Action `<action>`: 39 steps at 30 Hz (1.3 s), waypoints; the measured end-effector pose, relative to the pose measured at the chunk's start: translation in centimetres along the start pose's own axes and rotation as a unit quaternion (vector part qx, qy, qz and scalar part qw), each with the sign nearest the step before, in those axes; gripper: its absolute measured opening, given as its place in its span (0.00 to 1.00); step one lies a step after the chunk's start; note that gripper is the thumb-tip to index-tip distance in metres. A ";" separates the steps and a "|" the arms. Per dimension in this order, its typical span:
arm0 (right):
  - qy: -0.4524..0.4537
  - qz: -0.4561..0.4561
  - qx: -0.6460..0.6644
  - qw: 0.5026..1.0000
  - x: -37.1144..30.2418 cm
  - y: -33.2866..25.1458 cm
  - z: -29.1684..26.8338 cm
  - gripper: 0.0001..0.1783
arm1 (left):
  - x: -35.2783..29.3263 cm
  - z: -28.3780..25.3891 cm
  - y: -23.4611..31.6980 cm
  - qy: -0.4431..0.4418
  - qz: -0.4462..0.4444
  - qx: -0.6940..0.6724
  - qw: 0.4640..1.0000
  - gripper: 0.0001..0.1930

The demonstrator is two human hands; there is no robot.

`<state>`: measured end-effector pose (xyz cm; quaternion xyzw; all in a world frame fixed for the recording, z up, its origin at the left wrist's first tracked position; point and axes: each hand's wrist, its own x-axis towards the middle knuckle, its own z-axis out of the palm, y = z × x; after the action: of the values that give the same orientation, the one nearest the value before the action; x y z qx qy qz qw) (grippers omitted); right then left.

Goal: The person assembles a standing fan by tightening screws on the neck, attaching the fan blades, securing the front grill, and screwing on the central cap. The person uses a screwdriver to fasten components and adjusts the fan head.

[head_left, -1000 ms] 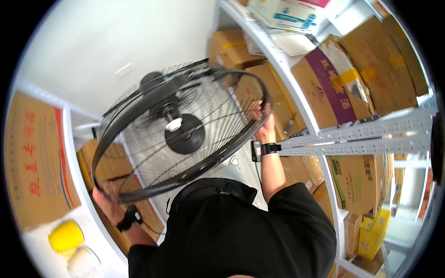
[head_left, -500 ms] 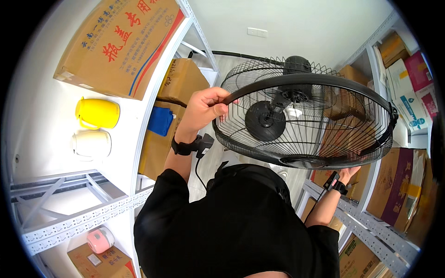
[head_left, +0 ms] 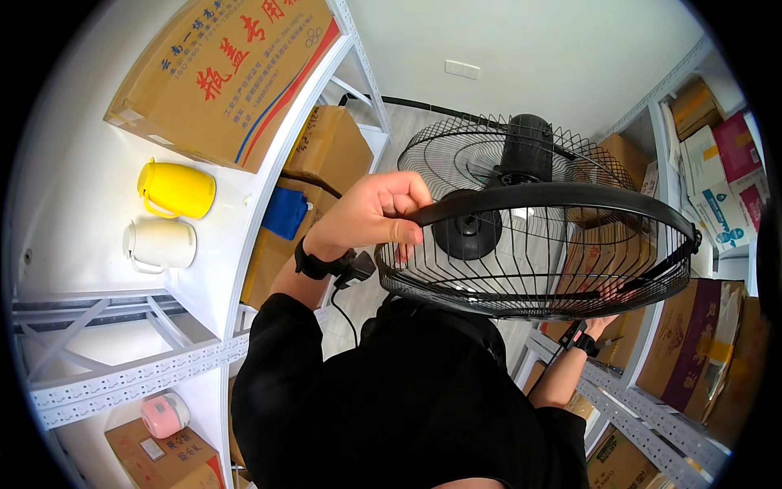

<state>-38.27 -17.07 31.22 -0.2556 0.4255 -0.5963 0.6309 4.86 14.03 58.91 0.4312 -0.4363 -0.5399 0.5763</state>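
My left hand (head_left: 379, 213) is closed on the thick black rim of a fan's front guard (head_left: 521, 277), with the thumb on the near side. The guard is a round wire cage, held tilted in front of my waist. At its lower right, my right hand (head_left: 601, 323) grips it from beneath; its fingers show only partly through the wires. Behind the guard stands the black fan's rear cage (head_left: 440, 155) with its motor housing (head_left: 528, 147). The fan's round base (head_left: 468, 236) shows through the wires. Each wrist wears a black strap with a small device.
On the left shelf stand a large carton (head_left: 236, 81), a yellow jug (head_left: 177, 189) and a white jug (head_left: 163, 244). Below are a pink-and-white container (head_left: 165, 416) and a blue cloth-like item (head_left: 285, 212) on cartons. The right rack (head_left: 664, 130) holds several boxes, close to my right arm.
The guard's upper rim has tipped down toward me, showing more of the rear cage. My left hand has moved slightly down and right with it; my right fingers have come up behind the wires.
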 end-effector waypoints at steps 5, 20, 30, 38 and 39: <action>0.007 0.037 -0.001 0.999 0.6 -0.4 -0.7 0.32 | 0.8 -0.3 -0.3 -0.030 -0.030 -0.041 0.998 0.13; 0.027 -0.037 -0.023 0.999 2.1 -1.6 1.1 0.33 | 1.8 -4.7 -5.1 0.109 0.048 0.049 0.992 0.19; -0.009 0.016 0.108 0.994 3.0 -2.0 1.2 0.27 | 2.9 -6.2 -10.9 0.277 0.165 -0.067 0.944 0.23; -0.285 0.056 0.218 0.932 2.6 -2.6 2.1 0.17 | 2.9 -7.1 -14.0 0.379 0.203 -0.141 0.892 0.26; -0.314 0.022 0.182 0.932 2.3 -2.5 2.7 0.16 | 3.1 -7.2 -14.7 0.403 0.200 -0.146 0.881 0.27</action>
<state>-37.49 -20.24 34.14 -0.3011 0.0951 -0.5392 0.7807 8.34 10.45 42.99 0.4261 -0.1596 -0.2502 0.8546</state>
